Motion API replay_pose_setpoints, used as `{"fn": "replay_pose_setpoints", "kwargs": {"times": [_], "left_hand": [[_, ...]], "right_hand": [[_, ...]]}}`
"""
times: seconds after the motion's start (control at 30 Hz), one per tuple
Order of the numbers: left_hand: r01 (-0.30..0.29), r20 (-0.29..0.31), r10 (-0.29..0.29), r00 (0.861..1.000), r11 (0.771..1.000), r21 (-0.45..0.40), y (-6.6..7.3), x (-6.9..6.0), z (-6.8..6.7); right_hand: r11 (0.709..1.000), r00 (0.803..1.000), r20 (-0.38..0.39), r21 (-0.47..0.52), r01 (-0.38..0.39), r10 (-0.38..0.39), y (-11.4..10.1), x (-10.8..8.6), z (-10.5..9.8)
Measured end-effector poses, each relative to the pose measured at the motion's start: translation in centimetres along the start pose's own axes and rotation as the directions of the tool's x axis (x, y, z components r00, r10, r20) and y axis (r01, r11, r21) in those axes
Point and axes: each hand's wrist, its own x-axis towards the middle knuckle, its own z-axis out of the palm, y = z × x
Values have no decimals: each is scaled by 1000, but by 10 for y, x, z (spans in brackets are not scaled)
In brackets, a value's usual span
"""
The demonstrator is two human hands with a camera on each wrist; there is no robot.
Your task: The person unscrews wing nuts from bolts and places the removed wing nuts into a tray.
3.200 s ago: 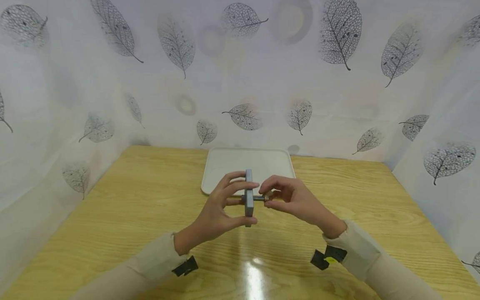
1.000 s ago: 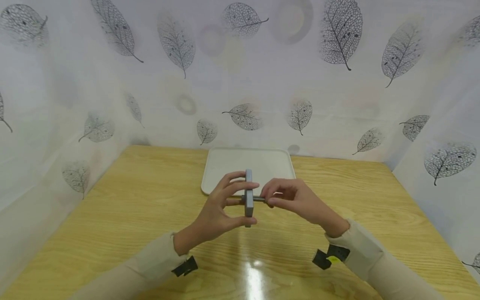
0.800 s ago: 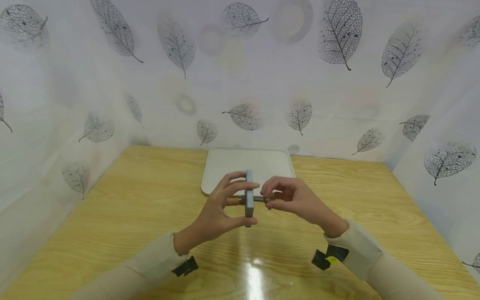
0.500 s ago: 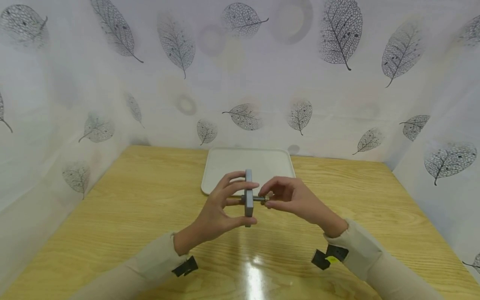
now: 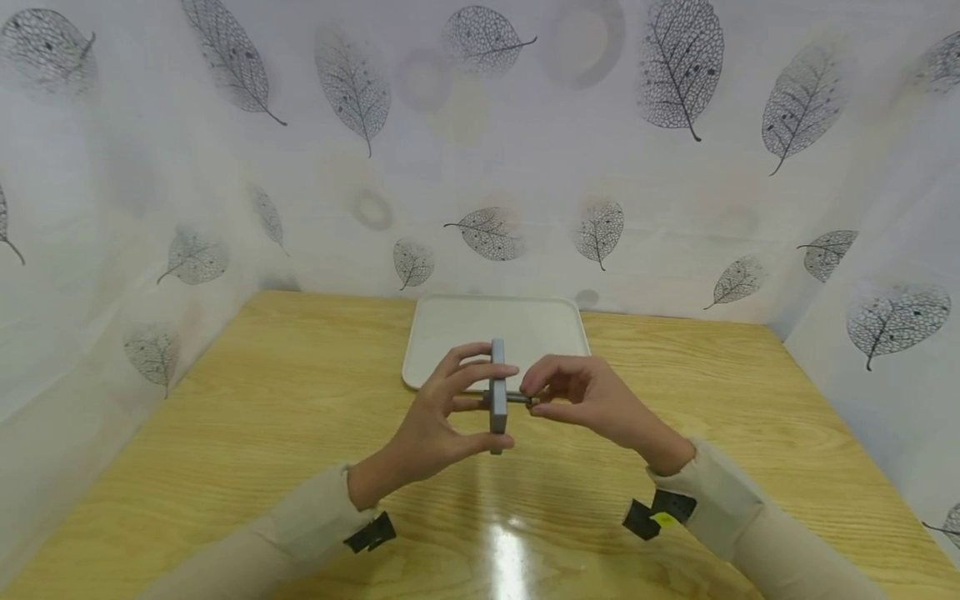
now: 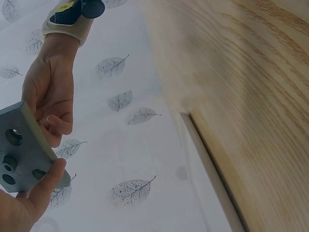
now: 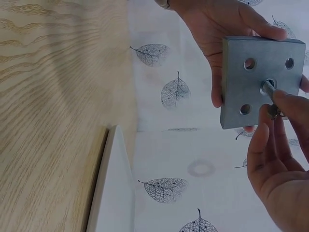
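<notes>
In the head view my left hand (image 5: 442, 408) grips a grey square metal plate (image 5: 498, 408) upright on edge, fingers on its far edge and thumb below. A bolt (image 7: 269, 89) passes through the plate's centre hole; its head (image 6: 8, 163) is against the left-hand face. The threaded shank sticks out to the right. At its end my right hand (image 5: 585, 392) pinches a small nut (image 7: 273, 111) between thumb and fingers, which partly hide it. In the right wrist view several other round holes surround the bolt.
A white tray (image 5: 502, 321) lies at the back of the wooden table (image 5: 300, 433), behind the hands. White cloth (image 5: 480, 167) with a leaf print hangs at the back and both sides.
My right thumb and fingers have shifted slightly back and forth around the nut at the bolt's end. The left hand and plate have stayed in place.
</notes>
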Motion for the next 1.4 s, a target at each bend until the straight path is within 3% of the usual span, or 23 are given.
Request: {"fn": "replay_pose_setpoints", "kwargs": {"times": [0.27, 0.4, 0.7, 1.0, 1.1, 1.27, 1.33, 1.4], "left_hand": [[-4, 2, 4, 1000, 1000, 10, -2, 0, 1], [-9, 3, 9, 1000, 1000, 12, -2, 0, 1], [-3, -2, 3, 1000, 1000, 19, -2, 0, 0], [0, -5, 0, 1000, 1000, 3, -2, 0, 0], [-10, -6, 10, 1000, 1000, 3, -3, 1, 0], [-20, -4, 20, 1000, 1000, 2, -3, 0, 0], [-23, -3, 23, 1000, 1000, -2, -3, 0, -1], [-30, -2, 30, 1000, 1000, -5, -3, 0, -1]], "right_hand": [[994, 996, -4, -66, 92, -93, 3, 1, 0], [992, 992, 34, -15, 122, -121, 3, 0, 0], [996, 996, 55, 54, 65, -68, 4, -2, 0], [990, 990, 43, 57, 130, -132, 3, 1, 1], [992, 992, 32, 12, 126, -126, 3, 1, 1], [980, 993, -11, -162, 112, -115, 3, 0, 3], [954, 985, -11, -252, 164, -172, 5, 1, 4], [908, 967, 1, -342, 240, -255, 7, 1, 3]]}}
